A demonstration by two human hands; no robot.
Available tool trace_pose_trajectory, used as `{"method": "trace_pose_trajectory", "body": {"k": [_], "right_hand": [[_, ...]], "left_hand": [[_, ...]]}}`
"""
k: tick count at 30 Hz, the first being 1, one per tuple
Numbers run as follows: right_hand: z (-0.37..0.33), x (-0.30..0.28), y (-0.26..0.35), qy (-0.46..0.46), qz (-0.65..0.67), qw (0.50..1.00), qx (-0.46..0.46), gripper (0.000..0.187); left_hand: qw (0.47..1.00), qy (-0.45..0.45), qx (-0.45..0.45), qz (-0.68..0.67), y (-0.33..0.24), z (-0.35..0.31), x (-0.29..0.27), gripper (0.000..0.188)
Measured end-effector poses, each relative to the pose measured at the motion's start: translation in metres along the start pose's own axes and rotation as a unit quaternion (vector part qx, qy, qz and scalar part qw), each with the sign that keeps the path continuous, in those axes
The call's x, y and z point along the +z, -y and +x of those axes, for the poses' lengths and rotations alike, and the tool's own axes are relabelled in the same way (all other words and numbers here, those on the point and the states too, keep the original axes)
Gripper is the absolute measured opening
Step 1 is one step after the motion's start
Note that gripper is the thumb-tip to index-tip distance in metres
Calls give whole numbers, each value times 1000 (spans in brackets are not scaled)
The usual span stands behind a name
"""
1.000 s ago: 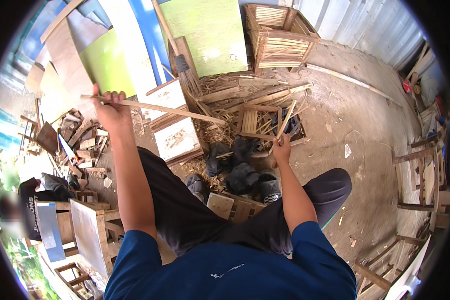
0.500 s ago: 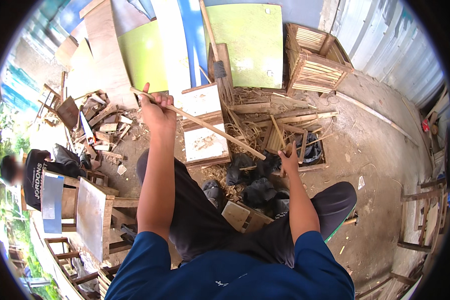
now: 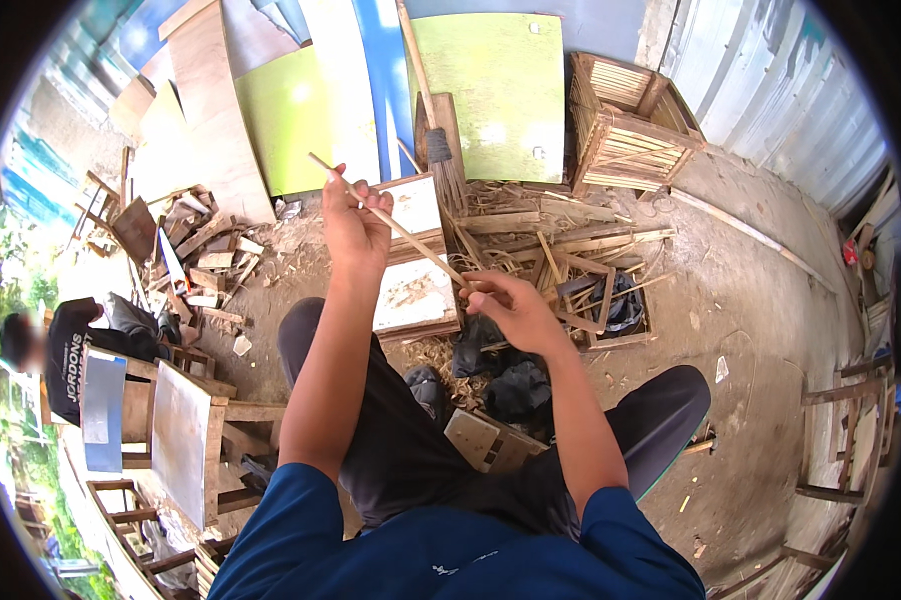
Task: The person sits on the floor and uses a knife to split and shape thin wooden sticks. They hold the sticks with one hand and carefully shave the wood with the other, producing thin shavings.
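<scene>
One stick, slanting in front of two white boards
Your left hand curls its fingers narrowly around the upper part; your right hand has its fingers pinched at the lower end.

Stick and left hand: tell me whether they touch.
Touching: the head view shows the stick running through the curled grip of the left hand.

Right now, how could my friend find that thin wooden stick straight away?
Start at the person's blue shirt, then follow both bare arms up to the hands. The thin, pale stick slants between them; unlike the wood strips heaped on the floor, it's held up.
</scene>
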State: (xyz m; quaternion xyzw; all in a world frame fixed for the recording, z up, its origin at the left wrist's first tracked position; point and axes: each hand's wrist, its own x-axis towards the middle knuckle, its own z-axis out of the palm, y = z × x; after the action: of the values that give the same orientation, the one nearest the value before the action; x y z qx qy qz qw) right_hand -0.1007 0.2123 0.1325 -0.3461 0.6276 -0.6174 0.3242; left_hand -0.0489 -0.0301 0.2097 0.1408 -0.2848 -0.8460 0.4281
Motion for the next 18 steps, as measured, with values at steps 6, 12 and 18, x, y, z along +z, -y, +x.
{"method": "trace_pose_trajectory", "body": {"k": [6, 12, 18], "right_hand": [[-4, 9, 0, -70, 67, 995, 39, 29], [-15, 5, 4, -120, 95, 988, 27, 21], [-22, -1, -6, -171, 154, 971, 57, 14]], "left_hand": [[997, 42, -66, 0, 21, -9, 14, 30], [987, 74, -139, 11, 35, -27, 29, 32], [973, 145, -178, 27, 54, -41, 35, 28]]}}
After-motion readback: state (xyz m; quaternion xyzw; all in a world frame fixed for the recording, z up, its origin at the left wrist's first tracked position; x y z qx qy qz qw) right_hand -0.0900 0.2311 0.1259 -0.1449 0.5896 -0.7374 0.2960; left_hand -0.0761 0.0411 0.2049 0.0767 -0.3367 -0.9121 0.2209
